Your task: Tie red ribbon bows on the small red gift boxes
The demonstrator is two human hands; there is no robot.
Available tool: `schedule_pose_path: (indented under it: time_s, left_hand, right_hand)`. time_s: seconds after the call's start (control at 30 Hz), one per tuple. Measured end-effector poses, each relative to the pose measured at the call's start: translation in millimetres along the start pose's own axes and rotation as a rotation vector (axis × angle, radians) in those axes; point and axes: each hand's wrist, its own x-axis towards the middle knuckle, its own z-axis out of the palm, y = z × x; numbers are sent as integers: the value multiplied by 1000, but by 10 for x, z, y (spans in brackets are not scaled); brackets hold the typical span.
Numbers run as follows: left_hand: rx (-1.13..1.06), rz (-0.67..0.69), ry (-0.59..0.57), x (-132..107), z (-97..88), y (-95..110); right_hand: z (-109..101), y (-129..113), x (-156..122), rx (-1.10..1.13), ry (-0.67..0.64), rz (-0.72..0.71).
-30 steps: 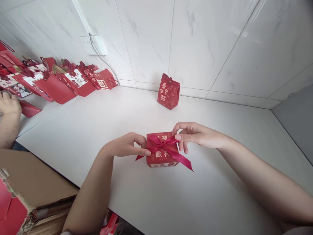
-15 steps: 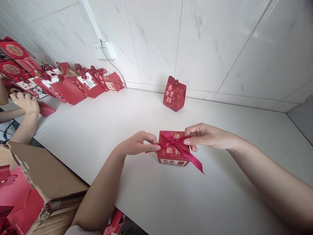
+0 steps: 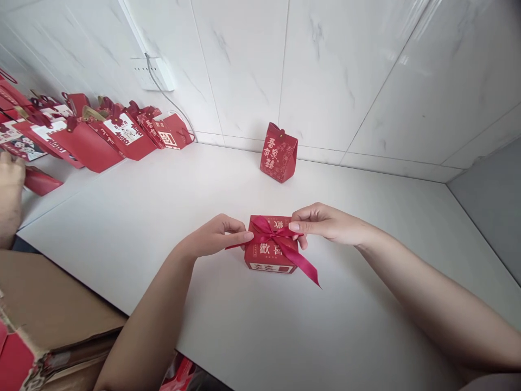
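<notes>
A red gift box (image 3: pixel 265 259) with white and gold lettering sits on the white table in front of me. Across its top runs a dark pink ribbon (image 3: pixel 299 259) tied in a bow, one tail hanging past the front right corner. My left hand (image 3: pixel 217 234) pinches the ribbon at the bow's left side, between thumb and fingers. At the right side, my right hand (image 3: pixel 315 224) has the ribbon pinched between thumb and forefinger, its other fingers curled by the box edge.
Behind stands a red paper gift box (image 3: pixel 279 153) near the tiled wall. Several red gift bags (image 3: pixel 134 136) line the back left. A co-worker's hand (image 3: pixel 10 190) is at the far left. An open cardboard box (image 3: pixel 61 304) stands at the lower left, below a wall socket (image 3: pixel 154 74).
The view has turned slightly to the right, so everything appears further left. Both hands keep their pinch on the ribbon, and the bow looks nearly the same.
</notes>
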Motion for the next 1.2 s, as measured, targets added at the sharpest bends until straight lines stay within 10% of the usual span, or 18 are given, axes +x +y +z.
schedule_pose_path:
  time_s: [0.93, 1.0, 1.2]
  left_hand:
    - [-93, -102, -436, -88, -111, -50]
    - [-17, -65, -351, -111, -173, -82]
    - [115, 130, 421, -24, -57, -8]
  right_hand:
    - [9, 63, 33, -8, -46, -25]
    - [25, 44, 12, 7, -27, -42]
    - [60, 59, 33, 84, -53, -55]
